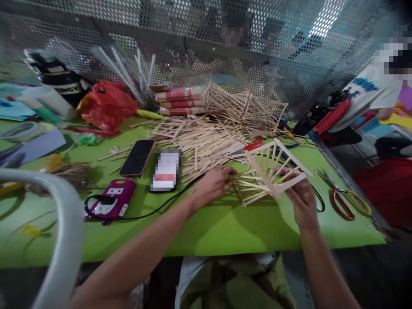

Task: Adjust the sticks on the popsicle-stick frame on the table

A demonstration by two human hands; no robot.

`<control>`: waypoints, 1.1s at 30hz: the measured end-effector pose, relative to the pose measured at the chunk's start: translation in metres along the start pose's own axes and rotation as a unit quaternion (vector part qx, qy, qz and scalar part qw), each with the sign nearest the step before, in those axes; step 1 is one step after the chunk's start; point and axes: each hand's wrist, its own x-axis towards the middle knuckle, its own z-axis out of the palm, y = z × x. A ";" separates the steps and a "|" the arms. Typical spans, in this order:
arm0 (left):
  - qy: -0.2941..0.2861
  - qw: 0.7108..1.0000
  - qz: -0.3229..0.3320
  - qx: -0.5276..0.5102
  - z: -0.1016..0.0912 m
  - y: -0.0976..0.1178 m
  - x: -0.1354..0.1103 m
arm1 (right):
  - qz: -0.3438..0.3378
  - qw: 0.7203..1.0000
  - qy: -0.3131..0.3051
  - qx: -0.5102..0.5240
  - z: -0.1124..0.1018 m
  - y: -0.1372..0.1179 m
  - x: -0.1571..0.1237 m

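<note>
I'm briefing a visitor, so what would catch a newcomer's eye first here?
The stick frame at centre right, held by the left hand and right hand over the green table, draws the eye. Behind it, a big pile of sticks spreads toward the mesh wall. A red bag stands out at back left.

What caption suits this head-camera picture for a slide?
Right hand holds a frame of wooden sticks, left hand touches its base, on a green table with loose sticks, two phones and scissors.
</note>
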 end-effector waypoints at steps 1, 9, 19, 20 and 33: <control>0.010 1.000 -0.006 -0.004 -0.002 0.005 -0.001 | -0.008 0.999 0.033 0.028 -0.006 -0.005 0.004; -0.031 0.977 -0.029 -0.207 0.008 0.044 -0.005 | -0.101 0.990 -0.072 0.068 -0.033 -0.062 0.068; -0.023 0.982 -0.007 -0.187 0.041 0.032 0.003 | -0.131 0.936 -0.317 -0.086 -0.019 -0.100 0.115; -0.026 0.983 -0.011 -0.180 0.042 0.032 0.003 | -0.137 0.932 -0.321 -0.094 -0.019 -0.099 0.115; -0.023 0.982 -0.020 -0.185 0.048 0.030 0.006 | -0.166 0.916 -0.340 -0.130 -0.022 -0.098 0.115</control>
